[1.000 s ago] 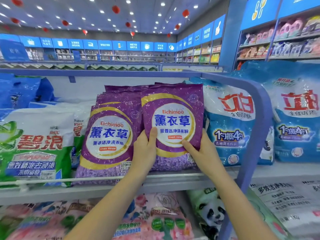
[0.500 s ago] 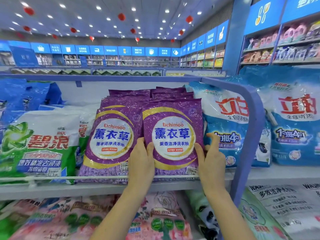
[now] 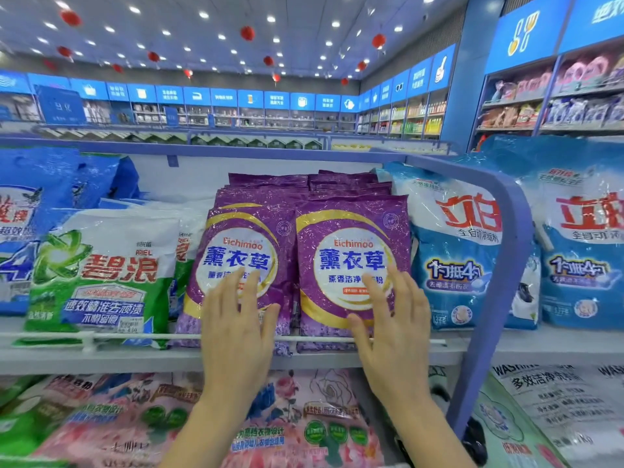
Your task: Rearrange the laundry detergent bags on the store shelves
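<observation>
Where the left hand (image 3: 236,320) and right hand (image 3: 395,319) — fingers straight, spread — cover the purple bags (image 3: 351,221), print is hidden.

- A tall blue pillar (image 3: 469,79) stands at the upper right and runs up to the ceiling.
- Left of the pillar, the grey ceiling (image 3: 189,32) carries rows of small round spotlights (image 3: 203,15), all lit. Red lanterns (image 3: 247,32) hang below it.
- Also left of the pillar, blue sign panels (image 3: 250,98) band the far wall above stocked wall shelves (image 3: 236,118).
- Right of the pillar, more stocked shelves (image 3: 574,128) sit under larger blue signs (image 3: 526,32).
- Below the pillar, the near shelf (image 3: 101,361) has a curved blue frame (image 3: 506,265) and a white front rail (image 3: 101,336).
</observation>
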Available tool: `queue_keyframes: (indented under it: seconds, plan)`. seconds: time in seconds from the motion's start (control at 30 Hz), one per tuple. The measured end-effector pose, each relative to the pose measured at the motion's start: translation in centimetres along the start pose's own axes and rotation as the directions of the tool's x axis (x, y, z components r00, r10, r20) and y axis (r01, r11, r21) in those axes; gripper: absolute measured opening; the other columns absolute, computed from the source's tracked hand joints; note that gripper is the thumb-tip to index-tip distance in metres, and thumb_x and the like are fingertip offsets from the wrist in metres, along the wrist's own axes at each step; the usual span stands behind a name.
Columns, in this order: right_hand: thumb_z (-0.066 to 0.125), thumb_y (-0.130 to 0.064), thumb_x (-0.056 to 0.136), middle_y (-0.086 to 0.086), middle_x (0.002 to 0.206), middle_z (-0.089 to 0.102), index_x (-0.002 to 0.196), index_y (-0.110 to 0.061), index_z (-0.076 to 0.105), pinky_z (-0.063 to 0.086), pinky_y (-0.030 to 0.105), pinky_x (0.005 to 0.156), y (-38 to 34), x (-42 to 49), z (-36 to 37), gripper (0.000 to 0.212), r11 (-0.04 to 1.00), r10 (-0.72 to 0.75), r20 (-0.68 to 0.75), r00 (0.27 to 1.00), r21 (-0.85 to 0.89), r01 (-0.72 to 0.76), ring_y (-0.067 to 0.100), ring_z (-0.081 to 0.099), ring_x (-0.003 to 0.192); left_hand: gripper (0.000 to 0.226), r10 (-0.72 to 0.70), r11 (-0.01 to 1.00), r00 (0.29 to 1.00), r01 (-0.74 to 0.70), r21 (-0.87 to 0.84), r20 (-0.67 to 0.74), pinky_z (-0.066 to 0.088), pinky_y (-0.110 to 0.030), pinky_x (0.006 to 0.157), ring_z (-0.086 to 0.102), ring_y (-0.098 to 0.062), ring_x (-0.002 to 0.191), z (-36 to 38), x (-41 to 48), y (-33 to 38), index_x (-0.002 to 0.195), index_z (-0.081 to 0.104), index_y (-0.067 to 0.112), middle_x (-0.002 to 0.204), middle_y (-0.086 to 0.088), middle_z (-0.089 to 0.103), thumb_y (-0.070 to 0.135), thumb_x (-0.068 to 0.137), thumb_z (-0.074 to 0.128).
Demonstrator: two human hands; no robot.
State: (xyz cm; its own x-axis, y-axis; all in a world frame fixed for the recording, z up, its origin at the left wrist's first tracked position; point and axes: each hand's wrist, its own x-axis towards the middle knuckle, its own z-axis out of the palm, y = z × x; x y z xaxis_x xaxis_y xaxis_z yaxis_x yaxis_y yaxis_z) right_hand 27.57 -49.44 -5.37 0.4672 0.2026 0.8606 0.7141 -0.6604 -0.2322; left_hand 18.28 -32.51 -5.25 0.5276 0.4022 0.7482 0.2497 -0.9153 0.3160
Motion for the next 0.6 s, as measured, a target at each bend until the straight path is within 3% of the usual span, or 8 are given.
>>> queue_keyframes:
  seconds: [0.1, 0.2, 0.33, 0.47, 0.6]
  plan:
    - [0.032, -0.052, 0.089, 0.019, 0.148, 0.035, 0.138, -0.024, 0.046, 0.026, 0.058, 0.108, -0.7, -0.3, 0.4, 0.058, 0.991, 0.032, 0.190, 0.981, -0.137, -0.006, 0.042, 0.030, 0.136, 0.065, -0.086, 0.979, 0.991, 0.064, 0.193, 0.107, 0.027, -0.061, 0.107, 0.038, -0.048, 0.131, -0.9, 0.1, -2.7, 0.137, 0.048, 0.007, 0.142, -0.025, 0.044, 0.046, 0.088, 0.029]
    - [0.027, -0.054, 0.088, 0.019, 0.150, 0.031, 0.140, -0.024, 0.043, 0.025, 0.061, 0.107, -0.8, -0.1, 0.8, 0.063, 0.979, 0.097, 0.311, 0.945, -0.202, -0.034, 0.045, 0.030, 0.136, 0.079, -0.190, 0.961, 0.946, 0.125, 0.246, 0.263, 0.028, -0.055, 0.110, 0.026, -0.043, 0.140, -1.0, 0.2, -3.7, 0.149, 0.028, 0.019, 0.155, -0.018, 0.025, 0.062, 0.085, 0.014]
    - [0.006, -0.065, 0.090, 0.015, 0.153, 0.024, 0.145, -0.028, 0.032, 0.022, 0.057, 0.110, -0.7, 0.0, 1.1, 0.071, 0.974, 0.128, 0.365, 0.922, -0.219, -0.048, 0.042, 0.024, 0.139, 0.082, -0.224, 0.945, 0.929, 0.133, 0.298, 0.296, 0.026, -0.048, 0.111, 0.015, -0.037, 0.145, -0.3, 0.0, -4.0, 0.151, 0.001, 0.029, 0.160, -0.009, 0.007, 0.070, 0.080, -0.005]
    - [0.003, -0.067, 0.088, 0.009, 0.156, 0.015, 0.145, -0.034, 0.017, 0.014, 0.053, 0.113, -0.8, 0.0, 1.1, 0.068, 0.980, 0.121, 0.371, 0.921, -0.191, -0.052, 0.037, 0.015, 0.143, 0.082, -0.220, 0.960, 0.931, 0.153, 0.236, 0.291, 0.021, -0.048, 0.114, 0.008, -0.035, 0.146, 0.0, 0.2, -4.1, 0.151, -0.003, 0.032, 0.161, -0.006, 0.001, 0.074, 0.080, -0.002]
    - [0.021, -0.060, 0.090, -0.002, 0.157, -0.003, 0.145, -0.037, 0.011, 0.003, 0.046, 0.118, -0.8, -0.7, 0.9, 0.060, 0.986, 0.163, 0.326, 0.931, -0.020, -0.166, 0.022, -0.003, 0.146, 0.079, -0.061, 0.995, 0.965, 0.037, 0.098, 0.256, -0.002, -0.042, 0.118, -0.002, -0.030, 0.147, -0.6, -1.0, -5.1, 0.151, 0.002, 0.031, 0.158, -0.005, -0.004, 0.073, 0.083, 0.004]
